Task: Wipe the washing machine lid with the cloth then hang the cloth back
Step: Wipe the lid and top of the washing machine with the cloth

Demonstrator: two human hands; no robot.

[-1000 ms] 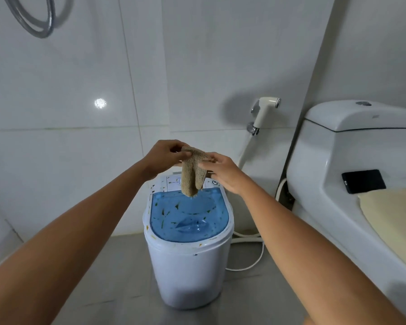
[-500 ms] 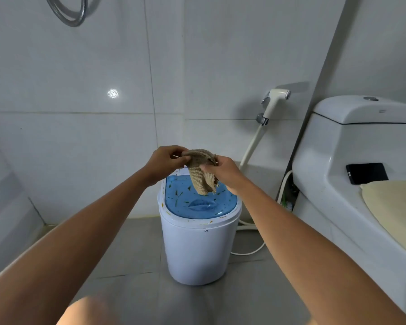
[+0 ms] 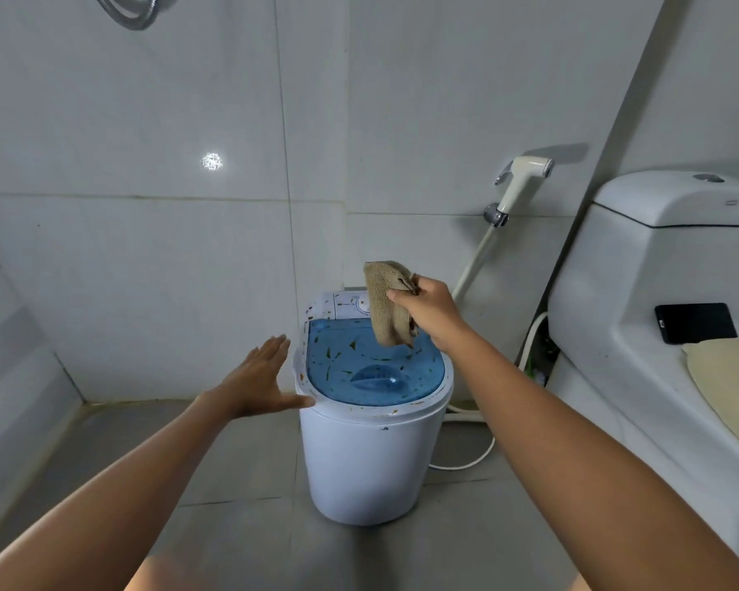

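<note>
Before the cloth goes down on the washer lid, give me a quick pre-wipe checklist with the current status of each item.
1. Cloth held: ok, the right hand grips it, folded, hanging above the lid.
2. Lid shut: ok, the blue lid lies flat.
3. Dirt still to wipe: ok, brown specks cover the lid and the white rim.
4. Washing machine steadied: cannot tell, the left hand is open at the rim's left edge; contact is unclear.
5. Cloth damp enough: cannot tell.
6. Phone out of the way: ok, it lies on the toilet, apart from the washer.
</note>
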